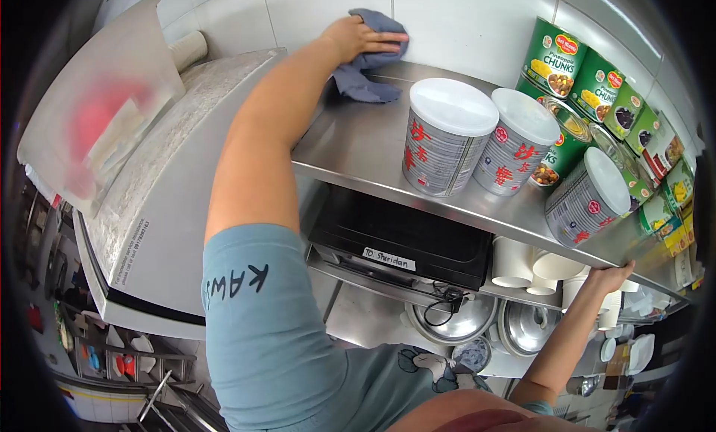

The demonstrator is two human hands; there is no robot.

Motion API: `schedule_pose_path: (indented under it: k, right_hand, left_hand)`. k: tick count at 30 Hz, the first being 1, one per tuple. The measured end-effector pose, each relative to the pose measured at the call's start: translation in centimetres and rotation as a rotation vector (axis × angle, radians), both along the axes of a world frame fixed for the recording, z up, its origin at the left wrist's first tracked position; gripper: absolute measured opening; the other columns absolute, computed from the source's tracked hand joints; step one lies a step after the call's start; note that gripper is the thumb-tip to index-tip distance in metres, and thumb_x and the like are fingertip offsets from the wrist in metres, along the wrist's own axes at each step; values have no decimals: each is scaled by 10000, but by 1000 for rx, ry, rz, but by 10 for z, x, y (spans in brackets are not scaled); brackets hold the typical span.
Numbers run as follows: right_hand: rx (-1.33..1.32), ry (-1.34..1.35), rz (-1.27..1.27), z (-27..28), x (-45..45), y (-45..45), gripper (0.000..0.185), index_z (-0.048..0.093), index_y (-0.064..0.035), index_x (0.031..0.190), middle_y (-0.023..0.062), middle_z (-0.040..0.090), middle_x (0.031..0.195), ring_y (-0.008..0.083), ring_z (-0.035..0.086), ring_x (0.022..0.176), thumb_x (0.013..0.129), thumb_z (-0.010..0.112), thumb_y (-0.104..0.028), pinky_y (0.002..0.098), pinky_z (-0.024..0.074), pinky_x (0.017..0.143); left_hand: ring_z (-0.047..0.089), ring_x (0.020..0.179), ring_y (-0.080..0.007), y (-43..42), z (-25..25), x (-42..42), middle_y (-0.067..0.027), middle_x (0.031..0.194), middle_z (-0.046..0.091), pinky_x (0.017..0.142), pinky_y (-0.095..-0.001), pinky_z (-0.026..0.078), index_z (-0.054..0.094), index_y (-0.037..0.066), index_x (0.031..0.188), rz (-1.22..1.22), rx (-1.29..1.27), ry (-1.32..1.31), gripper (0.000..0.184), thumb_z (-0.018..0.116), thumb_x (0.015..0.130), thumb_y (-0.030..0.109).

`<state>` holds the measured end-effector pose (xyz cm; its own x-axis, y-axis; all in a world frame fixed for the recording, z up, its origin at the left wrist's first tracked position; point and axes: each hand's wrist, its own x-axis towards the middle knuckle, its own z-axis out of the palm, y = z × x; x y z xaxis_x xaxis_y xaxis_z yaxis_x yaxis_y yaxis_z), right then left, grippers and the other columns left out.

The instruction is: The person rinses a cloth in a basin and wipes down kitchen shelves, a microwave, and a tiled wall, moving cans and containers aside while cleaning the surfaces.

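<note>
My left hand (362, 41) presses a blue-grey cloth (369, 78) against the white tiled wall (462, 29), with part of the cloth hanging down onto the steel shelf (343, 137). The fingers lie over the cloth, holding it. Lower on the right, my right hand (611, 277) grips the front edge of that shelf; some of its fingers are hidden. Between my hands stand large lidded cans with red characters: one can (442, 145), a second can (514, 149) beside it, and a third can (585, 201) near the shelf's front edge.
Green pineapple tins (553, 59) and other tins are stacked against the wall at right. Below the shelf are a black appliance (403, 238), white paper cups (513, 260) and metal pot lids (529, 324). A large grey machine (171, 231) stands at left, with a translucent container (112, 111) on top.
</note>
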<state>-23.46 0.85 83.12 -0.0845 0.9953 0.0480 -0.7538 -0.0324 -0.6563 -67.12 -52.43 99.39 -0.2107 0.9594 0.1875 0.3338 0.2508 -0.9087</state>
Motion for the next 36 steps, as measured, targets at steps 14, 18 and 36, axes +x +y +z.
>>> schedule_pose_path:
  k: [14,18,36]
  right_hand:
    - [-67,62,-23,-6,3,10,453,496,2,1307,127,591,1277,291,615,1106,1008,536,-336,408,528,959]
    - [-96,95,-3,-5,7,7,457,496,2,1306,128,589,1282,298,610,1119,1006,542,-340,415,526,961]
    - [-38,81,-11,-8,2,2,479,468,-16,1338,144,560,1329,319,582,1166,1015,514,-367,439,503,987]
  left_hand:
    - [654,1108,-146,189,-1,52,83,1641,236,858,-349,518,380,314,1515,-343,156,-257,653,601,913,433]
    - [662,1050,-277,158,34,24,-60,1516,464,833,-417,530,481,204,1449,-390,757,-303,538,588,925,267]
    - [517,1301,-181,221,62,70,-58,1516,461,1086,-388,412,528,113,1326,-98,892,-250,673,680,825,534]
